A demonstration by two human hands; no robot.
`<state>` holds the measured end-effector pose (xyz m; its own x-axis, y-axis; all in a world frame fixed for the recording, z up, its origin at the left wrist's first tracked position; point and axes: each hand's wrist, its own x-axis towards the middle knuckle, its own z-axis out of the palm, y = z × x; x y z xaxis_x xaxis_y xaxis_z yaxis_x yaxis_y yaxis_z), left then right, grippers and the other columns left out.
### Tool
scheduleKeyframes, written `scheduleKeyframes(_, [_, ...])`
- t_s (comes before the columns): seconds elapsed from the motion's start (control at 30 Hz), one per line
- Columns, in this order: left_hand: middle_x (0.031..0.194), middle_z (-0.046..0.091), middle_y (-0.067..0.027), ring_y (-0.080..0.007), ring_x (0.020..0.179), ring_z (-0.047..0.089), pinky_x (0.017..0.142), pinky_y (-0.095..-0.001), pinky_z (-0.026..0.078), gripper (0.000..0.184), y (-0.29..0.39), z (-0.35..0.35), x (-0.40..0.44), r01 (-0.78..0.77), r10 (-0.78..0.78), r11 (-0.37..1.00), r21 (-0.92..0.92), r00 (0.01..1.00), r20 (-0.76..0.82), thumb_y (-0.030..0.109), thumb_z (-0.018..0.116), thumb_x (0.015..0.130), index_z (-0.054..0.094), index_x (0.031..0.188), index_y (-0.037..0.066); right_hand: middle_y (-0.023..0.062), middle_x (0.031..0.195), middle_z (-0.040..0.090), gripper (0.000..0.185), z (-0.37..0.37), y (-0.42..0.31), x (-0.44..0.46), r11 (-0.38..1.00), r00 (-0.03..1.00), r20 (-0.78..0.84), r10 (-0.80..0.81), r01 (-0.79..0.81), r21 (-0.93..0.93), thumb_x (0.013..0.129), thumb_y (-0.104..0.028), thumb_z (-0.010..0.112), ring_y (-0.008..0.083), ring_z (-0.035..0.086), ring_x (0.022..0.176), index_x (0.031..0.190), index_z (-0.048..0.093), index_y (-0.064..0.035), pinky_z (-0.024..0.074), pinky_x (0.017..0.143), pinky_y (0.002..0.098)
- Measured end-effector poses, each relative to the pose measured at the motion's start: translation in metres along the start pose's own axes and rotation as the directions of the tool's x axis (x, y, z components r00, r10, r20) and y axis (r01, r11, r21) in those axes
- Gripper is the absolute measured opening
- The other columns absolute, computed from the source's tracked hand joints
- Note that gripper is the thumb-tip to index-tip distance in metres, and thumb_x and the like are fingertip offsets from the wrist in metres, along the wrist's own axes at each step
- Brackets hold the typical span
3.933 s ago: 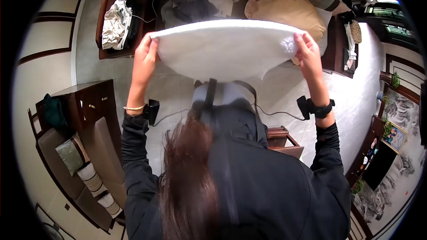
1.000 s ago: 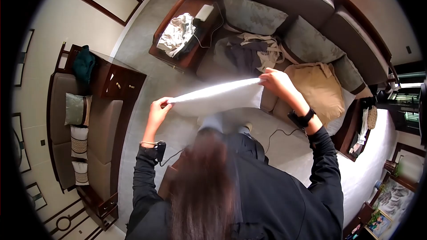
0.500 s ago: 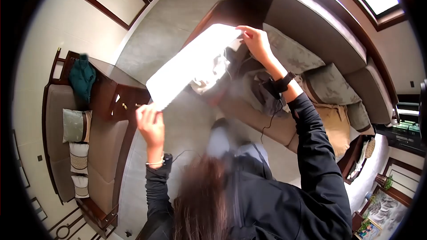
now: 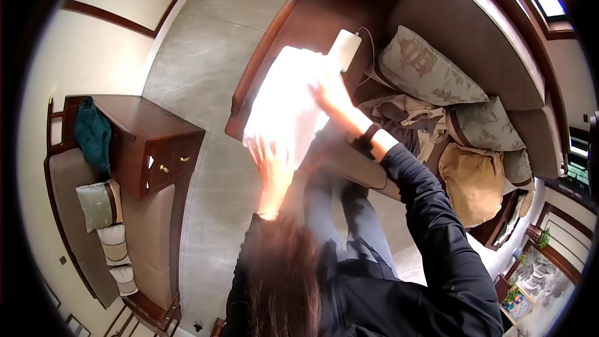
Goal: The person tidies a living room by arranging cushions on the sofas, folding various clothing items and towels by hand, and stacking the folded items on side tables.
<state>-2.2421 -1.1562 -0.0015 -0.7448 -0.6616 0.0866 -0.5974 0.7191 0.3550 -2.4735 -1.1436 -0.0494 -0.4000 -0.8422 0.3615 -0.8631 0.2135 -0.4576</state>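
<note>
The white cloth (image 4: 284,93) lies over the near end of the dark wooden side table (image 4: 299,22), strongly overexposed by bright light. My left hand (image 4: 272,165) rests on its lower edge with the fingers spread. On the cloth's right edge is my right hand (image 4: 332,95), its fingers apart, near a white box (image 4: 344,48) with a cable. The pile of clothes seen earlier on this table is hidden.
Right of the table runs a sofa (image 4: 474,43) with patterned cushions (image 4: 424,65), rumpled clothes (image 4: 412,118) and a tan bundle (image 4: 472,181). At the left are a wooden cabinet (image 4: 156,128) with a teal cloth (image 4: 92,131) and another sofa (image 4: 146,231).
The white cloth, earlier held stretched between both hands above the floor, has moved over to the side table and down onto it. Both hands have opened from their pinch and now lie on it.
</note>
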Motion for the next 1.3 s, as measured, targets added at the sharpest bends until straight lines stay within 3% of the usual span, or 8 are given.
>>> scheduleKeyframes(0.03, [0.143, 0.024, -0.0241, -0.0406, 0.133, 0.022, 0.107, -0.057, 0.017, 0.058, 0.002, 0.004, 0.016, 0.047, -0.042, 0.996, 0.077, 0.997, -0.072, 0.03, 0.057, 0.086, 0.038, 0.136, 0.008, 0.0216, 0.138, 0.036, 0.05, 0.009, -0.009, 0.001, 0.978, 0.942, 0.302, 0.145, -0.183, 0.102, 0.088, -0.032, 0.051, 0.04, 0.029, 0.13, 0.131, 0.043, -0.0074, 0.0248, 0.106, 0.0504])
scheduleKeyframes(0.37, [0.142, 0.028, -0.0238, -0.0425, 0.133, 0.021, 0.105, -0.0612, 0.015, 0.056, -0.051, 0.116, 0.04, 0.064, -0.028, 0.936, 0.346, 0.994, -0.109, 0.037, 0.054, 0.086, 0.039, 0.135, 0.014, 0.0185, 0.146, 0.026, 0.058, 0.086, -0.005, -0.015, 0.974, 0.942, 0.298, 0.152, -0.092, -0.205, 0.09, -0.046, 0.043, 0.036, 0.017, 0.137, 0.139, 0.036, -0.0165, 0.0112, 0.11, 0.054])
scheduleKeyframes(0.5, [0.142, 0.028, -0.024, -0.0419, 0.133, 0.022, 0.103, -0.0619, 0.019, 0.06, -0.063, 0.111, 0.032, -0.004, 0.034, 0.93, 0.366, 0.996, -0.077, 0.036, 0.056, 0.086, 0.035, 0.138, 0.014, 0.0206, 0.135, 0.038, 0.049, 0.004, 0.018, -0.053, 0.954, 0.948, -0.138, 0.286, -0.269, 0.132, 0.081, -0.026, 0.058, 0.0382, 0.031, 0.129, 0.126, 0.048, -0.0091, 0.0237, 0.107, 0.0491])
scheduleKeyframes(0.6, [0.139, 0.033, -0.0235, -0.0411, 0.131, 0.027, 0.104, -0.0556, 0.023, 0.052, -0.041, 0.092, 0.026, -0.026, 0.099, 0.955, 0.296, 0.967, -0.234, 0.027, 0.053, 0.089, 0.039, 0.134, 0.005, 0.0199, 0.132, 0.04, 0.063, -0.053, 0.08, -0.142, 0.806, 0.776, -0.293, 0.558, -0.591, -0.031, 0.07, -0.023, 0.068, 0.04, 0.037, 0.122, 0.127, 0.045, -0.0092, 0.0328, 0.097, 0.0513])
scheduleKeyframes(0.77, [0.125, 0.046, -0.0213, -0.0384, 0.118, 0.042, 0.102, -0.0471, 0.03, 0.036, 0.034, 0.092, -0.01, -0.273, 0.244, 0.962, -0.025, 0.896, -0.371, 0.01, 0.052, 0.086, 0.05, 0.119, -0.004, 0.0197, 0.138, 0.036, 0.074, -0.035, 0.192, -0.33, 0.286, 0.254, 0.132, 0.958, -0.875, -0.391, 0.071, -0.032, 0.068, 0.0408, 0.033, 0.127, 0.135, 0.036, -0.0119, 0.0343, 0.093, 0.0624])
scheduleKeyframes(0.9, [0.127, 0.042, -0.0214, -0.0374, 0.118, 0.041, 0.101, -0.044, 0.033, 0.037, 0.131, 0.15, -0.026, -0.323, 0.336, 0.914, -0.244, 0.942, 0.012, 0.009, 0.055, 0.085, 0.049, 0.119, -0.003, 0.0196, 0.093, 0.063, 0.028, -0.056, 0.184, -0.354, 0.548, 0.516, 0.22, 0.828, -0.827, -0.127, 0.067, -0.01, 0.058, 0.0356, 0.06, 0.086, 0.094, 0.061, -0.0067, 0.0496, 0.076, 0.0428])
scheduleKeyframes(1.17, [0.137, 0.03, -0.0311, -0.0372, 0.127, 0.036, 0.103, -0.0415, 0.033, 0.11, 0.275, 0.299, 0.004, 0.264, 0.159, 0.812, -0.52, 0.758, 0.633, 0.03, 0.08, 0.067, 0.006, 0.143, 0.0, 0.0245, 0.085, 0.063, 0.032, -0.141, 0.089, -0.413, 0.289, 0.457, 0.427, 0.78, -0.869, 0.402, 0.066, -0.019, 0.06, 0.0383, 0.062, 0.083, 0.087, 0.061, 0.004, 0.0503, 0.074, 0.041])
scheduleKeyframes(1.3, [0.099, 0.059, -0.0197, -0.0203, 0.077, 0.061, 0.065, -0.0321, 0.052, 0.103, 0.329, 0.31, -0.004, 0.542, -0.03, 0.802, -0.251, 0.456, 0.89, 0.013, 0.075, 0.07, 0.001, 0.139, -0.005, 0.0194, 0.097, 0.063, 0.04, -0.203, 0.105, -0.463, 0.102, 0.502, 0.384, 0.775, -0.699, 0.708, 0.066, -0.015, 0.059, 0.0334, 0.061, 0.089, 0.101, 0.058, 0.0038, 0.0486, 0.08, 0.0369])
